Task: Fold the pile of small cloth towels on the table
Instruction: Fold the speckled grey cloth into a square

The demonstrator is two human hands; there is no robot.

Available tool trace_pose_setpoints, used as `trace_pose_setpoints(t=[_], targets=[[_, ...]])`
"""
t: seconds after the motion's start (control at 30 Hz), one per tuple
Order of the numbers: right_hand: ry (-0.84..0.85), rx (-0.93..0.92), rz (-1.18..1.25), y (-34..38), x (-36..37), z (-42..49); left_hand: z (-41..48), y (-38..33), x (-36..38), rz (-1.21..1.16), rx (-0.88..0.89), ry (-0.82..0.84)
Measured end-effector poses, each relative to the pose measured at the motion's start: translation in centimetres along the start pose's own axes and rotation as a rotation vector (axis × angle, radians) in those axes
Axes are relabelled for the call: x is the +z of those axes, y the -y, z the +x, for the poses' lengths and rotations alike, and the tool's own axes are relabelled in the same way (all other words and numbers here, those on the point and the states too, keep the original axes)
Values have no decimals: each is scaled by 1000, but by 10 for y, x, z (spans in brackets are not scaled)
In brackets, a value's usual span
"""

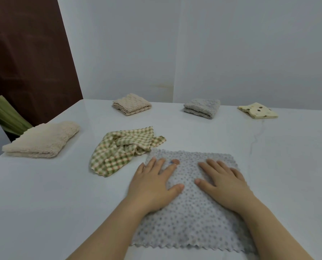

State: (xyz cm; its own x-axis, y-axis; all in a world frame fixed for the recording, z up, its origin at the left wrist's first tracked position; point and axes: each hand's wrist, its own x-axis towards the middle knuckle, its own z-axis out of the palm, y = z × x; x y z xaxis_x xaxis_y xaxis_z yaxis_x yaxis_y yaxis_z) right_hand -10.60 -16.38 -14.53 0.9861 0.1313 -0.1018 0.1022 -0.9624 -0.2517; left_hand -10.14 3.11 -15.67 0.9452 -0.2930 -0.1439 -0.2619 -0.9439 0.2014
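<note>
Nearest me: scalloped near edge of grey dotted towel [190, 218], lower centre of frame, spread flat on table [44, 203]. Left hand [152, 184] and right hand [225, 182] lie flat side by side on its far half, fingers straight, pressing, gripping nothing. Towel looks about square; I see no clear long axis. Far edge lies just beyond fingertips, near edge back under forearms. I judge next fold needs an edge pinched. Crumpled checked towel [119, 152] sits just beside far-left corner, nearer left hand.

Back: pale grey wall [231, 44], vertical seam near centre.
Upper left: dark brown panel [25, 53].
Lower half: glossy white worktop [278, 166], faint veining, glare at right.
</note>
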Motion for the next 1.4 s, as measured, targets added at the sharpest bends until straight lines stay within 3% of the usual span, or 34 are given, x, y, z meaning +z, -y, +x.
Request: trace_pose_setpoints(t=[0.13, 0.23, 0.37, 0.47, 0.53, 0.6, 0.67, 0.73, 0.8, 0.93, 1.0, 1.2, 1.4], targets=[[-8, 22, 7, -9, -2, -5, -1, 12, -7, -72, 27, -33], [-52, 12, 7, -9, -2, -13, -4, 21, -6, 26, 69, 9], [29, -16, -35, -11, 2, -24, -2, 21, -5, 114, 65, 63], [-58, -25, -29, -16, 4, -30, -3, 21, -5, 111, 90, 37], [-202, -65, 15, -21, 4, -36, -8, 23, -3, 21, 130, -84], [-412, -162, 43, -23, 4, -46, -17, 23, -1, -156, 205, -321], [-515, -266, 83, -28, 6, -57, -27, 20, 1, -333, 298, -489], [-527, -323, 141, -30, 12, -68, -42, 10, 4, -442, 358, -454], [-537, -381, 182, -31, 15, -79, -56, 0, 9, -477, 440, -303], [-420, -528, 1, -18, 18, -98, -68, -9, 18, -105, 544, -185], [-371, -525, -71, -13, 22, -101, -71, -12, 20, -52, 509, -205], [-469, -434, -62, -12, 25, -108, -79, -16, 25, -85, 534, -461], [-471, -229, 15, -12, 22, -120, -91, -14, 22, -131, 301, -555]])
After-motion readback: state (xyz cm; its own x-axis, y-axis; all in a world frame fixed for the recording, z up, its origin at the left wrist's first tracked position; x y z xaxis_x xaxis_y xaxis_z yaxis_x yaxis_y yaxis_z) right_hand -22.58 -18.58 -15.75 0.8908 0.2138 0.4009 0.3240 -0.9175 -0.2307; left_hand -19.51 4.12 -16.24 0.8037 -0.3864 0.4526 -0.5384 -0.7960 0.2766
